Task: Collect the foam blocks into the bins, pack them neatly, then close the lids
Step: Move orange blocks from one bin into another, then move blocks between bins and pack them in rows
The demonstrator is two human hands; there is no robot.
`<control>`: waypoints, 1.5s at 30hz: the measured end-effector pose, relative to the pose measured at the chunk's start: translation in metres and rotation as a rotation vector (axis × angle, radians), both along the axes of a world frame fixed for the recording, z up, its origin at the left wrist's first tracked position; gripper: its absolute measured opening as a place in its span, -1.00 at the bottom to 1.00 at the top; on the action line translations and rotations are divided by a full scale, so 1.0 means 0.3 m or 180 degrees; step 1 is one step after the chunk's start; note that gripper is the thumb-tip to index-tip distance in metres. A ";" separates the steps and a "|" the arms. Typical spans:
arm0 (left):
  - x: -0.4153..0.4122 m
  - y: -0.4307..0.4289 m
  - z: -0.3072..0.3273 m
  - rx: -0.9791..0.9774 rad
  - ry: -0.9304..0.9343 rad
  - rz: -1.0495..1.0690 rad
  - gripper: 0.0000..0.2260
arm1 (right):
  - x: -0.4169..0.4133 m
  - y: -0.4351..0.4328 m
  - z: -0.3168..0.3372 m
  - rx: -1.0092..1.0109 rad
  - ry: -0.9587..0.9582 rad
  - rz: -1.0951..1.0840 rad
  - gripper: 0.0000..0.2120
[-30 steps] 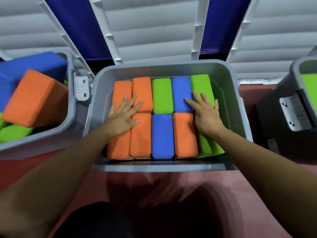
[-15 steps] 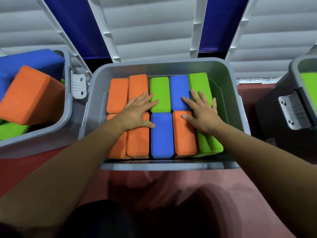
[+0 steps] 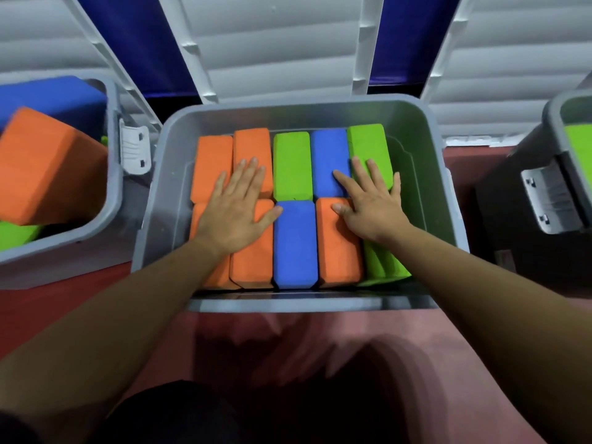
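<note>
head view. a: how far along does the middle bin (image 3: 416,174) look?

b: nearly packed, i'd judge. its top layer of foam blocks (image 3: 294,245) lies in two rows of five, orange, green and blue, edge to edge. the left hand (image 3: 235,206) lies flat on the orange ones at the left, fingers straight and spread. the right hand (image 3: 368,206) lies flat too, fingers over the far blue and green blocks, thumb on the near orange one. neither grips anything, and the two are well apart.

a: anything uneven?

b: the near right green block (image 3: 381,264) sits lower and tilted against the wall, so that corner may want levelling.

a: and the lid?

b: the white ribbed lid (image 3: 272,43) stands open behind the bin. closing it is left to do, and both arms cross the near rim, so they must come out first.

a: what else is around?

b: the left bin (image 3: 112,174) holds a big orange block (image 3: 48,168) lying askew beside a blue block (image 3: 48,94), with green beneath. it seems to stand proud of the rim, which i think would stop that lid shutting. its white latch (image 3: 134,149) hangs just beside the middle bin. the right bin (image 3: 554,123) shows a green block (image 3: 578,149) inside, and the rest is cut off. all three stand on a red floor (image 3: 320,331).
</note>
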State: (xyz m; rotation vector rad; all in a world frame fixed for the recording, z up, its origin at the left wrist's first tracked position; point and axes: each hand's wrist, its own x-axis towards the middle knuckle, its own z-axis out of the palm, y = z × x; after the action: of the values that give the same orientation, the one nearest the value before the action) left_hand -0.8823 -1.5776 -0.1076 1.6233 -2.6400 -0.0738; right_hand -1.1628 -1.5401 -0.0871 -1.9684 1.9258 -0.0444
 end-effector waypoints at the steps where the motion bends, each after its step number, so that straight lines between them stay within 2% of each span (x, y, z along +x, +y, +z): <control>1: 0.004 -0.005 0.008 0.0113 0.0035 -0.0026 -0.24 | -0.002 -0.001 0.004 0.0009 0.0004 0.0006 -0.40; 5: 0.030 -0.054 0.082 0.0778 0.0009 -0.0090 -0.26 | -0.007 0.008 0.017 0.0150 -0.0015 0.0044 -0.39; 8: 0.042 -0.051 0.087 0.0727 -0.0044 -0.0201 -0.26 | 0.012 -0.002 0.038 -0.0055 0.0016 -0.0053 -0.41; 10: 0.036 -0.013 0.042 0.0333 -0.0138 -0.0251 -0.31 | 0.047 -0.018 0.048 -0.0307 0.0246 -0.0069 -0.41; 12: 0.032 0.010 0.011 0.0024 -0.0221 -0.0195 -0.37 | 0.087 -0.025 0.037 -0.0146 0.0354 0.0029 -0.32; 17: 0.037 -0.004 0.032 0.0336 -0.0175 -0.0272 -0.34 | 0.089 -0.021 -0.006 -0.0062 0.0704 0.0249 -0.24; 20: 0.060 -0.044 0.107 0.0846 0.0229 -0.0217 -0.30 | 0.089 -0.018 0.004 -0.0032 0.0679 0.0253 -0.25; 23: 0.084 -0.088 0.133 0.0379 0.0475 -0.0008 -0.42 | 0.101 -0.019 0.003 -0.0073 0.0687 0.0249 -0.24; 25: 0.085 -0.070 0.095 0.0145 0.0269 0.0224 -0.39 | 0.105 -0.025 0.002 -0.0051 0.0651 0.0268 -0.22; 28: 0.077 -0.031 0.021 0.0160 -0.0183 0.0281 -0.33 | 0.096 -0.030 -0.004 -0.0005 0.0621 0.0301 -0.18; 33: 0.085 -0.052 0.014 0.0131 -0.0274 0.0230 -0.32 | 0.106 -0.038 -0.014 -0.0028 0.0758 0.0327 -0.14; 37: 0.068 -0.046 0.056 0.0410 -0.0450 0.0271 -0.29 | 0.087 -0.046 0.023 0.0317 0.0609 0.0439 -0.17; 40: 0.036 -0.058 0.147 0.1058 -0.0619 0.0437 -0.27 | 0.049 -0.080 0.116 0.0754 0.0295 0.0440 -0.25; 42: -0.002 -0.039 0.236 0.1246 -0.0361 0.0529 -0.27 | 0.028 -0.091 0.204 0.0821 0.0032 0.0314 -0.29; 45: -0.041 0.016 0.409 0.1012 0.0296 0.0721 -0.36 | 0.002 -0.063 0.352 0.0514 -0.0102 0.0052 -0.28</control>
State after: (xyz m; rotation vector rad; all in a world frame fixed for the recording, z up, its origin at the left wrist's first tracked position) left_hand -0.8945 -1.5728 0.0150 1.9447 -2.4532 -0.5716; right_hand -1.1621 -1.5591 0.0184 -1.8661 1.8324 0.0812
